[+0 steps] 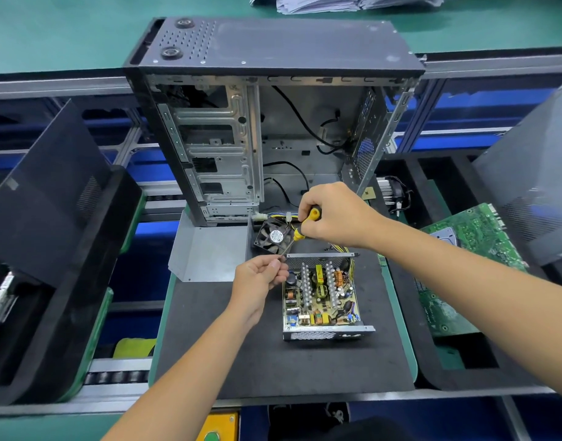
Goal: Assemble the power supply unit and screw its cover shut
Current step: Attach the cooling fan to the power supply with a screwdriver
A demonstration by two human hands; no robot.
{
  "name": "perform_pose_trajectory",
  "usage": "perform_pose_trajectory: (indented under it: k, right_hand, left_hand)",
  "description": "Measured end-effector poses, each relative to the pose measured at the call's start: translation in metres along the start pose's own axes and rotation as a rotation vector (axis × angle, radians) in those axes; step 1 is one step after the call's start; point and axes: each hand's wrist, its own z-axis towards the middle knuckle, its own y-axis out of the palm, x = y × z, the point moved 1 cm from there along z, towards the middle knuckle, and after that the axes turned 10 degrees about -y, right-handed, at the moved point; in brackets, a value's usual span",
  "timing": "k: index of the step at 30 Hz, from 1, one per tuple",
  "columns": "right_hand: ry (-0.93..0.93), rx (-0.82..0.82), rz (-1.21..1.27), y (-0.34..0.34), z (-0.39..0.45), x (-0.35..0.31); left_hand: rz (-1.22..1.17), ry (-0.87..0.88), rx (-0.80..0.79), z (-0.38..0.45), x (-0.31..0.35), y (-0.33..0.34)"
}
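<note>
The open power supply unit (321, 297) lies on the black foam mat, its circuit board exposed. Its grey metal cover (209, 253) lies open to the left, with a black fan (273, 238) leaning at the cover's far right corner. My right hand (333, 214) grips a yellow-and-black screwdriver (306, 222), its tip pointing down-left toward my left hand. My left hand (260, 278) pinches something small at the screwdriver's tip, by the unit's far left corner; I cannot tell what it is.
An empty computer case (273, 122) stands upright behind the mat. A green motherboard (464, 262) lies at the right, with a heatsink cooler (391, 189) behind it. Black side panels lean at far left (50, 202) and far right (534, 186). Papers lie at the top.
</note>
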Motion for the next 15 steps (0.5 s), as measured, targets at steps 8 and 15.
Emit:
perform_pose_trajectory:
  k: [8, 15]
  right_hand:
    - [-0.003, 0.002, 0.010, -0.0005, -0.0022, 0.0010]
    - [0.007, -0.004, 0.016, -0.0011, -0.0032, 0.0026]
  left_hand:
    - [-0.034, -0.030, 0.011, 0.0013, -0.0004, 0.0030]
    - [-0.046, -0.014, 0.028, -0.0002, 0.0024, 0.0061]
